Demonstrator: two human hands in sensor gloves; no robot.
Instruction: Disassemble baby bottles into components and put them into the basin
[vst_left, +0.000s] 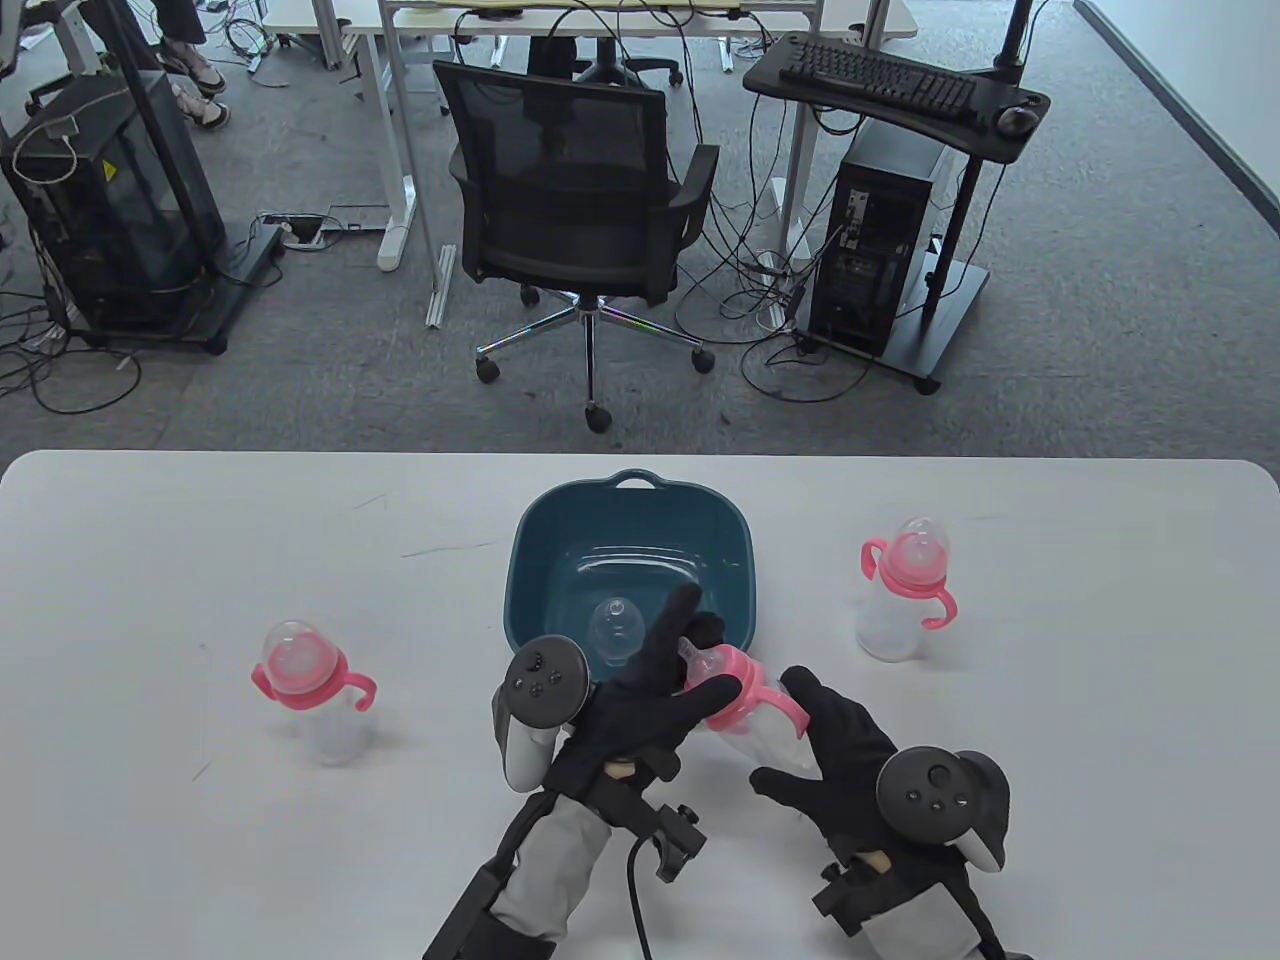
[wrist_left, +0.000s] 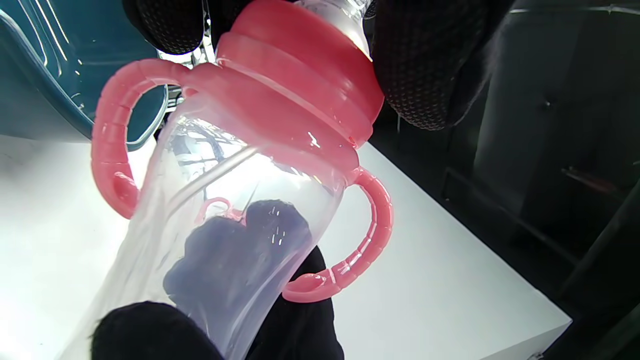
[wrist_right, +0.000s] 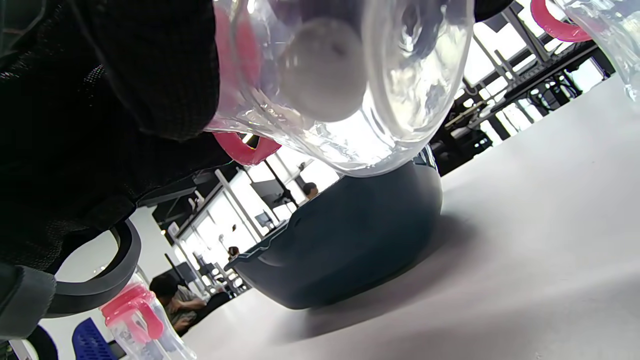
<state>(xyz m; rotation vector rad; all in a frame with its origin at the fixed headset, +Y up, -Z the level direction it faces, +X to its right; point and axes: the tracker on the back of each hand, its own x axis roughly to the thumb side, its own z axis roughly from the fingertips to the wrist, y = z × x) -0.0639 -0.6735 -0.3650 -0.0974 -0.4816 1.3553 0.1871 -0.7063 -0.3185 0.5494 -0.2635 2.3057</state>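
A full bottle (vst_left: 318, 700) stands on the left. The left hand (vst_left: 640, 700) pinches the pink ring (vst_left: 728, 692) of the tilted bottle (vst_left: 762, 728) beside the basin (vst_left: 630, 560). The right hand (vst_left: 840, 750) holds its body. Another bottle (vst_left: 900, 590) stands right.

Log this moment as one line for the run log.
step: unscrewing | right hand: holds bottle body | left hand: grips pink collar | basin: clear cap inside
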